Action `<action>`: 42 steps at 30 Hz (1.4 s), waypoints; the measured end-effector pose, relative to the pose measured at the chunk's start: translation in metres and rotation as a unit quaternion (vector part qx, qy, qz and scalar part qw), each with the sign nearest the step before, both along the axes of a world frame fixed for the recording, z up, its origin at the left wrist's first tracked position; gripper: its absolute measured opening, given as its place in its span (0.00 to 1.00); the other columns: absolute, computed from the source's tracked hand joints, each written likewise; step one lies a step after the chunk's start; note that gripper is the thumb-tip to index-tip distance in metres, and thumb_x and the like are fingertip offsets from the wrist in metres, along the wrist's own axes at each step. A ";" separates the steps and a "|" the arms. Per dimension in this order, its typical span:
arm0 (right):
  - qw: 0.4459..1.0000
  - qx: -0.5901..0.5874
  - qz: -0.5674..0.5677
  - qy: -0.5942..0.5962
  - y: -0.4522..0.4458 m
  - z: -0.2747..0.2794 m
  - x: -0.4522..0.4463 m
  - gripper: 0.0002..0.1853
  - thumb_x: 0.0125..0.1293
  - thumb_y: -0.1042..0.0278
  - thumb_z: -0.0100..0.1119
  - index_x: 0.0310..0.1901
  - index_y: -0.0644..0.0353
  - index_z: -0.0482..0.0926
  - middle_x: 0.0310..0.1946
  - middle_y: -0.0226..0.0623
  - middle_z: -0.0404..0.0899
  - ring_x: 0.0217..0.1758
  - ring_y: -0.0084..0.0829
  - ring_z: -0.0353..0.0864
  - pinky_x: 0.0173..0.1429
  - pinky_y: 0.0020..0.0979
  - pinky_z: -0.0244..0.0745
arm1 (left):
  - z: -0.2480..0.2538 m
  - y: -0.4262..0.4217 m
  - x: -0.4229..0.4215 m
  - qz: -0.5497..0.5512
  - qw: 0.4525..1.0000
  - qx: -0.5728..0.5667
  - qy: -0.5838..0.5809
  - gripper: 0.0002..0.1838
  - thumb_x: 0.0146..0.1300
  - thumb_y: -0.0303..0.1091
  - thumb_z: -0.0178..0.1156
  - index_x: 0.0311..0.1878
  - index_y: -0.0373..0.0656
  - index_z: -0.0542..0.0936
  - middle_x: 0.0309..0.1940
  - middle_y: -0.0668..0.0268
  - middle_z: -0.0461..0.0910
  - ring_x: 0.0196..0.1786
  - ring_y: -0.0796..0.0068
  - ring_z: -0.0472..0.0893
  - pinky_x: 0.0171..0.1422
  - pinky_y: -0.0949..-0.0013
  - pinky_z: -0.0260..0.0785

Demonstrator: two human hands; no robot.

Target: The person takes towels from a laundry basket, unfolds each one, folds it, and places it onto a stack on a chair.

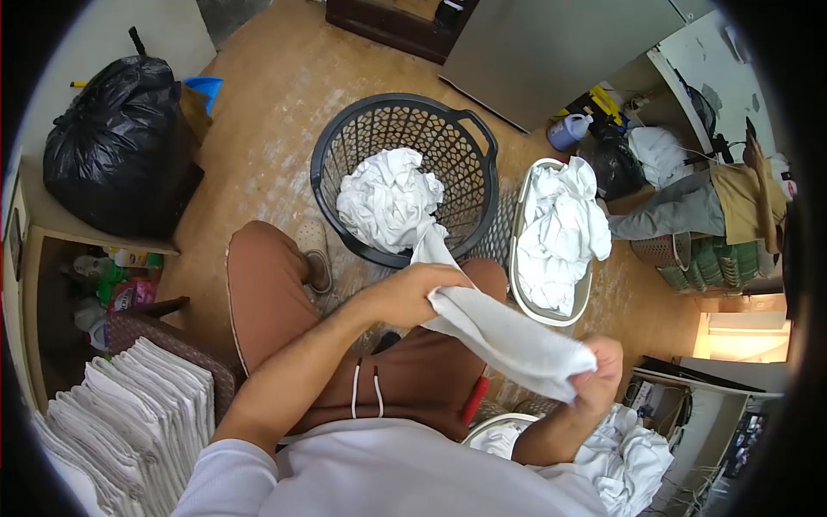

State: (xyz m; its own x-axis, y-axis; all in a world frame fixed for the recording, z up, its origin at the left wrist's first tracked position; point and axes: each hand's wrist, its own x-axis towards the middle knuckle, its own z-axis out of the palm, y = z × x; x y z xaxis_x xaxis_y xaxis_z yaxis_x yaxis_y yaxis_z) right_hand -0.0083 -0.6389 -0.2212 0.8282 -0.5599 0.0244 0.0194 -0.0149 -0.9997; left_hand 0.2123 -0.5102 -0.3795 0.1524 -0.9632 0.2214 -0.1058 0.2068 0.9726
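A white towel is stretched across my lap between my two hands. My left hand grips it near the middle, and its tail runs down over the rim of the black plastic laundry basket. At the towel's other end, my right hand pinches a corner. Inside that basket lies a crumpled heap of white cloth. Beside it, an oval white basket is filled with more crumpled white cloths.
Folded white towels stand stacked at my left. Behind my right arm lies a white cloth pile. A black garbage bag stands far left, with a bottle shelf below. Another person is at the right, near a fridge.
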 end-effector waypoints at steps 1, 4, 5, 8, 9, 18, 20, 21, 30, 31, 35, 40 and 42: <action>0.998 0.049 -0.016 0.022 -0.008 -0.001 -0.007 0.18 0.56 0.60 0.69 0.35 0.70 0.79 0.28 0.36 0.82 0.29 0.22 0.79 0.37 0.24 0.73 | 0.002 0.007 0.000 0.012 0.998 0.040 0.051 0.19 0.56 0.22 0.61 0.53 0.40 0.79 0.50 0.56 0.79 0.55 0.68 0.77 0.60 0.67 0.66; 0.990 0.088 -0.101 0.041 -0.021 -0.010 -0.007 0.14 0.61 0.68 0.64 0.43 0.69 0.76 0.34 0.34 0.81 0.35 0.23 0.79 0.42 0.24 0.74 | 0.002 0.023 0.013 0.058 0.980 0.075 0.173 0.14 0.59 0.23 0.60 0.49 0.38 0.81 0.40 0.62 0.82 0.46 0.78 0.78 0.53 0.72 0.69; 0.988 0.081 -0.114 0.064 -0.029 -0.022 -0.008 0.13 0.62 0.70 0.63 0.45 0.68 0.76 0.36 0.34 0.81 0.36 0.23 0.79 0.44 0.24 0.74 | 0.002 0.026 0.017 0.076 0.972 0.072 0.211 0.13 0.60 0.23 0.59 0.48 0.38 0.81 0.38 0.63 0.83 0.44 0.82 0.78 0.51 0.74 0.69; 0.986 -0.113 -0.027 0.122 -0.030 -0.046 0.014 0.29 0.60 0.73 0.64 0.62 0.66 0.66 0.59 0.40 0.70 0.61 0.29 0.70 0.63 0.33 0.66 | 0.025 0.023 0.011 0.154 0.979 0.076 0.108 0.09 0.60 0.24 0.60 0.45 0.40 0.79 0.31 0.68 0.81 0.37 0.87 0.75 0.40 0.76 0.68; 0.977 -0.135 0.011 0.164 -0.022 -0.041 0.025 0.36 0.59 0.73 0.65 0.68 0.65 0.60 0.65 0.44 0.64 0.68 0.32 0.62 0.69 0.35 0.59 | 0.038 0.022 0.006 0.176 0.979 0.081 0.063 0.09 0.60 0.24 0.61 0.44 0.41 0.78 0.30 0.69 0.81 0.35 0.88 0.75 0.38 0.76 0.69; 0.942 -0.140 0.194 0.233 0.018 -0.074 0.101 0.15 0.69 0.68 0.56 0.52 0.69 0.75 0.43 0.34 0.81 0.43 0.20 0.76 0.45 0.24 0.71 | 0.058 0.023 -0.007 0.226 0.964 0.079 -0.119 0.22 0.56 0.28 0.63 0.50 0.41 0.64 0.25 0.49 0.78 0.34 0.44 0.81 0.33 0.55 0.72; 0.962 -0.133 0.143 0.191 0.021 -0.078 0.103 0.14 0.70 0.67 0.54 0.50 0.68 0.76 0.40 0.32 0.81 0.40 0.19 0.76 0.42 0.23 0.71 | 0.056 0.024 -0.007 0.242 0.964 0.051 -0.094 0.20 0.56 0.30 0.64 0.48 0.40 0.66 0.25 0.50 0.78 0.32 0.51 0.82 0.32 0.59 0.71; 0.971 -0.128 0.115 0.168 0.023 -0.079 0.104 0.13 0.71 0.66 0.53 0.48 0.68 0.76 0.39 0.31 0.80 0.38 0.19 0.76 0.40 0.23 0.71 | 0.054 0.023 -0.007 0.248 0.964 0.038 -0.083 0.19 0.57 0.31 0.65 0.47 0.40 0.67 0.25 0.51 0.78 0.31 0.55 0.83 0.32 0.61 0.71; 0.964 -0.106 0.160 0.182 0.009 -0.027 0.081 0.07 0.66 0.68 0.60 0.41 0.62 0.80 0.34 0.28 0.80 0.37 0.17 0.75 0.41 0.22 0.71 | 0.047 0.006 -0.011 0.182 0.980 -0.078 -0.007 0.06 0.61 0.29 0.60 0.37 0.36 0.78 0.27 0.57 0.79 0.30 0.66 0.79 0.36 0.67 0.69; 0.964 -0.155 0.127 0.174 0.004 -0.021 0.079 0.06 0.66 0.69 0.60 0.40 0.62 0.80 0.33 0.28 0.80 0.36 0.18 0.75 0.40 0.23 0.70 | 0.049 0.003 -0.012 0.192 0.976 -0.104 -0.019 0.05 0.61 0.29 0.60 0.37 0.36 0.79 0.26 0.58 0.79 0.29 0.69 0.78 0.35 0.69 0.68; 0.935 -0.337 -0.059 0.092 -0.032 0.052 0.059 0.04 0.64 0.72 0.61 0.37 0.63 0.81 0.31 0.28 0.79 0.31 0.15 0.72 0.36 0.20 0.66 | 0.062 -0.009 -0.016 0.090 0.992 -0.084 0.038 0.09 0.62 0.33 0.61 0.36 0.36 0.78 0.25 0.55 0.78 0.28 0.63 0.79 0.34 0.66 0.68; 0.794 -0.481 -0.370 -0.032 -0.108 0.203 -0.015 0.17 0.70 0.54 0.54 0.50 0.60 0.75 0.40 0.34 0.75 0.41 0.24 0.73 0.45 0.27 0.71 | 0.060 -0.040 -0.003 0.082 0.987 -0.129 -0.053 0.09 0.58 0.32 0.65 0.33 0.37 0.78 0.21 0.57 0.77 0.23 0.67 0.78 0.30 0.67 0.67; 0.695 -0.558 -0.451 -0.039 -0.109 0.267 -0.033 0.17 0.69 0.56 0.53 0.48 0.61 0.76 0.43 0.39 0.77 0.45 0.31 0.75 0.50 0.32 0.72 | 0.047 -0.044 0.023 0.107 0.990 -0.086 -0.014 0.11 0.54 0.36 0.68 0.31 0.39 0.79 0.21 0.58 0.79 0.25 0.71 0.79 0.32 0.66 0.70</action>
